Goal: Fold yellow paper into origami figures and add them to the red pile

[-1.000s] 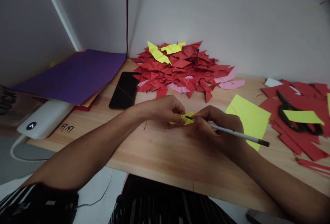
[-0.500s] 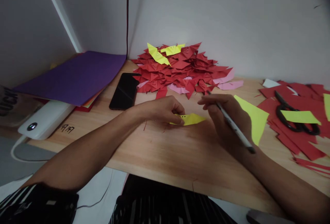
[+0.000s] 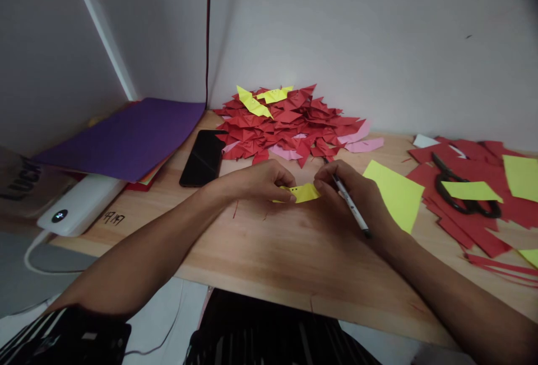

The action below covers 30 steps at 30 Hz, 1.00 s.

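A small folded yellow paper figure [image 3: 306,193] with dark dots on it lies low over the wooden table. My left hand [image 3: 275,181] pinches its left end between thumb and fingers. At its right end, the thumb and fingertips of my right hand [image 3: 351,185] close on the tip. A white pen [image 3: 351,206] with dark ends is tucked in that same right hand, slanting back toward the wrist. Behind both hands rises a pile of folded red paper figures [image 3: 290,124], with a pair of yellow ones [image 3: 254,104] on top and some pink among them.
A black phone [image 3: 202,157] lies left of the pile. Purple sheets [image 3: 126,135] rest over a white power bank [image 3: 79,208] with a cable. At right are a yellow sheet [image 3: 395,194], red paper pieces [image 3: 458,225] and black scissors [image 3: 445,185] partly under a yellow strip.
My right hand has moved left to the yellow figure and taken its right tip, the pen still in it. My left hand keeps its pinch. The view has shifted slightly.
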Each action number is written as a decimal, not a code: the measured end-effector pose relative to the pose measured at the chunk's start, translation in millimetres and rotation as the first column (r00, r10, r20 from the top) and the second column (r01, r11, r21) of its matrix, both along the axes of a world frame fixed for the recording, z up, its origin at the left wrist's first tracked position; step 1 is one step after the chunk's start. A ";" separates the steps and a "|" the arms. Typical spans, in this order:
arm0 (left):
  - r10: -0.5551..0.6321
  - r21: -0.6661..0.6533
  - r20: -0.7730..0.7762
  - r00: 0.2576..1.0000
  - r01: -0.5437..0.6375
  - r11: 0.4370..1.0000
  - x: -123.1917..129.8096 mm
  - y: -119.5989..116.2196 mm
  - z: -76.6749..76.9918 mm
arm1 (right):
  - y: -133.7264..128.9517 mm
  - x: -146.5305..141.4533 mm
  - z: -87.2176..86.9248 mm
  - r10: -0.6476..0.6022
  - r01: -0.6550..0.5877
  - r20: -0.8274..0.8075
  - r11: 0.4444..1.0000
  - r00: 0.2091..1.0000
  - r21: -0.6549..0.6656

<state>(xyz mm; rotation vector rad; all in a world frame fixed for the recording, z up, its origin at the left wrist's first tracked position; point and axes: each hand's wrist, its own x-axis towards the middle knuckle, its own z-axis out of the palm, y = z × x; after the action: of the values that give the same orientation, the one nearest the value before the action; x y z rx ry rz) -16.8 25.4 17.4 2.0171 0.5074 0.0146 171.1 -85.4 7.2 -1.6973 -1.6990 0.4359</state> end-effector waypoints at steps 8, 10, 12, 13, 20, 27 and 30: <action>0.140 -0.132 0.115 0.983 -0.125 0.983 -0.6 8.6 -8.9 | 5.5 10.7 -2.4 -0.059 0.055 0.025 0.990 0.998 0.130; 0.220 -0.180 0.113 0.969 -0.198 0.964 0.0 8.6 -9.7 | 7.6 14.8 -3.1 -0.083 0.075 0.040 0.982 0.996 0.172; 0.293 -0.189 0.118 0.949 -0.269 0.945 0.3 8.4 -11.0 | 9.4 18.6 -2.4 -0.102 0.089 0.054 0.976 0.993 0.198; 0.313 -0.182 0.116 0.943 -0.290 0.940 0.4 8.4 -11.9 | 10.1 20.3 -1.5 -0.116 0.101 0.059 0.973 0.992 0.210; 0.413 -0.196 0.198 0.889 -0.377 0.905 2.4 10.9 -19.6 | 13.4 30.9 10.7 -0.197 0.166 0.090 0.949 0.976 0.269; 0.440 -0.195 0.211 0.873 -0.403 0.894 5.2 4.9 -22.7 | 12.8 35.1 37.3 -0.259 0.193 0.148 0.914 0.954 0.357; 0.410 -0.168 0.226 0.884 -0.380 0.910 8.0 -0.1 -25.6 | 25.0 37.7 45.5 -0.267 0.208 0.113 0.904 0.957 0.373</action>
<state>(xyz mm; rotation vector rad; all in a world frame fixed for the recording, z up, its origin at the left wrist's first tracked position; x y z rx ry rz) -8.8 25.3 -8.2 1.7307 0.7273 0.4805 208.8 -60.4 52.7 -1.6699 -1.5393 -0.1257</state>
